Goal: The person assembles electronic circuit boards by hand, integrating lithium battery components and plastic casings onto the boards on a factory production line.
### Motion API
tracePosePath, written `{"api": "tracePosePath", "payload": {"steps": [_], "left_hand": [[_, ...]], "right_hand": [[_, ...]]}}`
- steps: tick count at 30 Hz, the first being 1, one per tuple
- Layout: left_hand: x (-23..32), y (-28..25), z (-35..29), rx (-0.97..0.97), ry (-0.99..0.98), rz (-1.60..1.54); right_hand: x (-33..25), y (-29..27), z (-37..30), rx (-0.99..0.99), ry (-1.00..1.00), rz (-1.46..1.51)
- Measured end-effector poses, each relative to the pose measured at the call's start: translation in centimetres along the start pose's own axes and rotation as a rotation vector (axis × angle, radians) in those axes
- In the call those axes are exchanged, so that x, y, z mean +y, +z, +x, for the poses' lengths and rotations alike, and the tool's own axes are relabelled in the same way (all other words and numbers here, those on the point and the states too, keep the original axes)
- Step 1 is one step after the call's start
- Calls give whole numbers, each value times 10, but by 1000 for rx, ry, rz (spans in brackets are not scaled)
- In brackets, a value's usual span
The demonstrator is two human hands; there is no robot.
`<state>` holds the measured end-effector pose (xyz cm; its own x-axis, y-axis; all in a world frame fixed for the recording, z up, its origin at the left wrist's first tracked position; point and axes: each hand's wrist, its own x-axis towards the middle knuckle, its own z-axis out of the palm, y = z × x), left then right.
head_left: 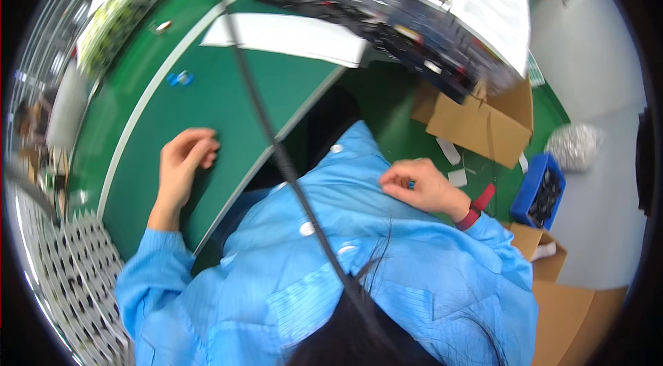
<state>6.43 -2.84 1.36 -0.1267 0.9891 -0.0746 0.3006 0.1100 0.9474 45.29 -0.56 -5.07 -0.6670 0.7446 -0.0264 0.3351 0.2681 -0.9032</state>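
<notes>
My left hand (185, 167) is over the green mat of the worktable (228, 103), its fingers curled in toward the thumb. Whether anything is inside that curl is hidden. Beyond it on the mat lies a small blue part (181, 79) with a pale middle. My right hand (425, 188) is in front of my blue shirt, off the table, with thumb and fingers closed together. A bit of blue (412, 185) shows between those fingers; it looks like a small blue part, too little of it visible to name its kind.
A white sheet (290, 36) lies at the table's far side. Beyond it stands a rack with white trays (494, 14) and dark parts. To the right are an open cardboard box (476, 124), a blue bin (528, 190) and a silvery bundle (574, 147). A dark cable (259, 107) crosses the view.
</notes>
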Motion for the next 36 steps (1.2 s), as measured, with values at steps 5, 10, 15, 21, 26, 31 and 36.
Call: {"api": "tracePosePath", "payload": {"steps": [5, 10, 15, 21, 26, 31, 36], "left_hand": [[6, -7, 32, -15, 214, 200], [20, 6, 77, -29, 653, 538], [8, 18, 61, -11, 520, 373], [0, 9, 78, -140, 274, 176], [-2, 13, 77, -71, 236, 17], [19, 3, 74, -73, 323, -355], [7, -83, 53, 243, 378, -141]], "right_hand": [[-99, -13, 150, 252, -484, -351], [-54, -2, 242, 350, -514, -848], [-83, 4, 228, 213, -261, -890], [-97, -29, 278, -107, 26, -772], [-100, -22, 261, 115, 90, 345], [-131, 32, 265, 132, -149, 954], [-151, 65, 280, -50, -362, 264]]}}
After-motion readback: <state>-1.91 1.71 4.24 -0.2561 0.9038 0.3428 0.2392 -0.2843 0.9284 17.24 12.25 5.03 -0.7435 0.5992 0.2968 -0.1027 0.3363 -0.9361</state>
